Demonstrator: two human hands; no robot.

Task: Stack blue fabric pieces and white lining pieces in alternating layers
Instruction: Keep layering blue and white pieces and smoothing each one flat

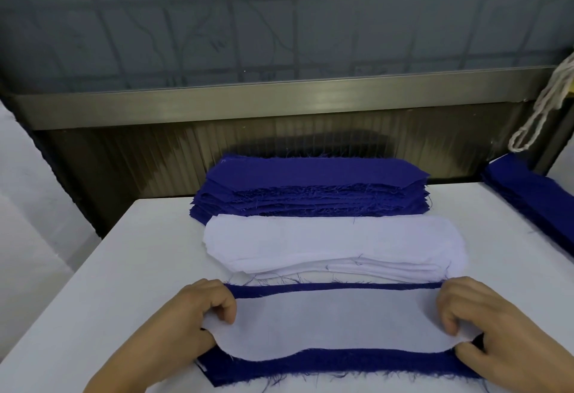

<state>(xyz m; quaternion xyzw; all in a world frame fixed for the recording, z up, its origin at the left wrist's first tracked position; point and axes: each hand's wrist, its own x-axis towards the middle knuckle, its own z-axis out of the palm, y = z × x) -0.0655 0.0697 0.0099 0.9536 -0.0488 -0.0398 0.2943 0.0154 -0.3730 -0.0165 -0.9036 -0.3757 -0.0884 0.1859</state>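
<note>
A white lining piece (335, 321) lies on top of a blue fabric piece (338, 364) at the table's near edge. Blue shows along its far and near sides. My left hand (189, 315) pinches the lining's left end between thumb and curled fingers. At the lining's right end, my right hand (494, 327) pinches it the same way. Behind lies a pile of white lining pieces (335, 243). Farther back stands a taller pile of blue fabric pieces (310, 187) with frayed edges.
All of it rests on a white table (124, 268). Another pile of blue fabric (534, 200) lies along the right edge. A white cord (546, 103) hangs at the upper right. A dark ribbed wall with a metal ledge (279, 103) runs behind the table.
</note>
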